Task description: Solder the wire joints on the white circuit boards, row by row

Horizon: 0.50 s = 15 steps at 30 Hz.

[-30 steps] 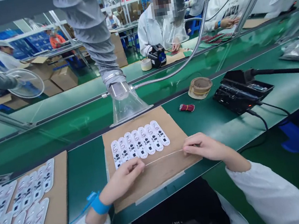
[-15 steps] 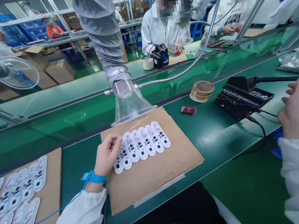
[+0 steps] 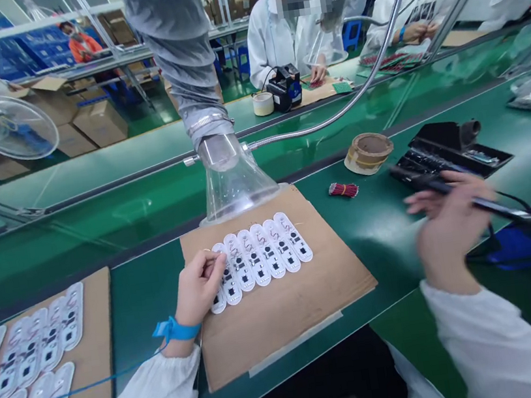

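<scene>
My left hand (image 3: 201,286), with a blue wrist strap (image 3: 178,330), is closed in a pinch over the left end of a row of white oval circuit boards (image 3: 256,256). A thin strand, looking like solder wire, trails below that hand; its end at the fingertips is hard to see. The boards, with black components and red wires, lie side by side on a cardboard sheet (image 3: 288,327). On the right, my right hand (image 3: 452,225) grips a black soldering iron (image 3: 434,185), blurred by motion. Behind it stands the black iron stand (image 3: 456,149), its holder tube bare.
A clear fume hood (image 3: 238,183) on a grey hose hangs behind the boards. A tape roll (image 3: 368,153) and a bundle of red wires (image 3: 343,189) lie right of the cardboard. More boards cover another cardboard sheet (image 3: 97,321) at left. Co-workers sit across the bench.
My right hand has moved left and toward me, and the soldering iron has come out of its stand. My left hand stays pinched at the row's left end. The view has shifted slightly.
</scene>
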### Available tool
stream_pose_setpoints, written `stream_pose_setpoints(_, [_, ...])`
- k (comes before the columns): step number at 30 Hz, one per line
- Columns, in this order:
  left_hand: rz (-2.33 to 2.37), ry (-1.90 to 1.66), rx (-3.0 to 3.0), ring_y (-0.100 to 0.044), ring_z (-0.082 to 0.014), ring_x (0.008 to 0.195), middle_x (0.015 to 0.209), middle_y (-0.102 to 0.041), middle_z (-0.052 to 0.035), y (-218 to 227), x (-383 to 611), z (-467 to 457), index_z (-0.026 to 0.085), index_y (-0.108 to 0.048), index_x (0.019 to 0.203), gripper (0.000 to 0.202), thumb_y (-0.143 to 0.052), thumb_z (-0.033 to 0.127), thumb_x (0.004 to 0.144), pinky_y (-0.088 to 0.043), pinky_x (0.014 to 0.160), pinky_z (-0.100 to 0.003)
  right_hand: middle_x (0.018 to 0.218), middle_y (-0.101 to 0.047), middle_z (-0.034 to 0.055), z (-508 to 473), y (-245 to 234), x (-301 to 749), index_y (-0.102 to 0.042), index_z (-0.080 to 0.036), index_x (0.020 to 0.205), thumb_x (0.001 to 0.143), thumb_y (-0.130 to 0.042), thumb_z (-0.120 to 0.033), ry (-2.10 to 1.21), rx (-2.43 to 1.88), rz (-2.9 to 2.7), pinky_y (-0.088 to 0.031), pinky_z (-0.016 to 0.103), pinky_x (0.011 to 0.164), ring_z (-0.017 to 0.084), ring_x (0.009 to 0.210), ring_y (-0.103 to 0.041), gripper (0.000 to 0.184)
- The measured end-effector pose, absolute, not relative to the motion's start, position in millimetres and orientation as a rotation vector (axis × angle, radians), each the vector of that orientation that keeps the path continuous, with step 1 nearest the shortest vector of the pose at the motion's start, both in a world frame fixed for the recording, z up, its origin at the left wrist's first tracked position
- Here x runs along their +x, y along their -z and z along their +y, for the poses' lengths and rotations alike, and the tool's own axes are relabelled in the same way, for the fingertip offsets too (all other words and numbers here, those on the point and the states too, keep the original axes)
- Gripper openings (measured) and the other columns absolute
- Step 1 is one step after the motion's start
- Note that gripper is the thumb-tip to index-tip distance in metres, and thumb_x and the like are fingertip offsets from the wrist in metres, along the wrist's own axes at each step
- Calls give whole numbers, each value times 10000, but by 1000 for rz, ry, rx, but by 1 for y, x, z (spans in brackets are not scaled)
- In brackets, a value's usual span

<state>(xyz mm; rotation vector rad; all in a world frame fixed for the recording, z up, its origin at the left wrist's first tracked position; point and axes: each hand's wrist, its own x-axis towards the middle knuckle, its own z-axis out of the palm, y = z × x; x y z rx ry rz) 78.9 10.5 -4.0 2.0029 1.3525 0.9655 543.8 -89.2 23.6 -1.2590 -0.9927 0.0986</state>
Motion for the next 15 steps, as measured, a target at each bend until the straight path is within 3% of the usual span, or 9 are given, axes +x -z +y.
stream_pose_setpoints(1, [1361, -980, 1997, -453, -144, 583, 622, -431, 67, 4, 78, 10, 219, -687, 869, 251, -673, 425, 1011, -398, 609, -281, 1010, -714, 72, -87, -14, 516, -683, -293, 1279, 1112, -598, -698, -76, -1235, -961, -558, 346, 572, 234, 777, -773, 447])
stream_pose_setpoints(5, [1381, -1009, 1990, -436, -138, 578, 632, -381, 74, 7, 70, 11, 223, -661, 835, 254, -688, 401, 1015, -393, 594, -272, 1162, -792, 108, -71, -2, 447, -724, -268, 1331, 1129, -624, -605, -454, -1279, -1158, -684, 417, 744, 266, 961, -813, 406])
stream_pose_setpoints(11, [1376, -1059, 1998, -439, -129, 558, 625, -378, 82, 10, 65, 9, 225, -666, 837, 231, -713, 376, 1006, -400, 572, -260, 1028, -793, 42, -67, 8, 435, -693, -273, 1082, 974, -849, -427, -427, -1438, -1176, -649, 349, 734, 216, 860, -773, 245])
stream_pose_setpoints(15, [1388, -1097, 2001, -443, -124, 556, 618, -384, 87, 14, 62, 7, 228, -672, 849, 198, -743, 343, 994, -402, 570, -259, 832, -732, 5, -72, 17, 435, -635, -270, 997, 1019, -783, -465, -415, -1404, -1188, -574, 321, 626, 182, 675, -692, 247])
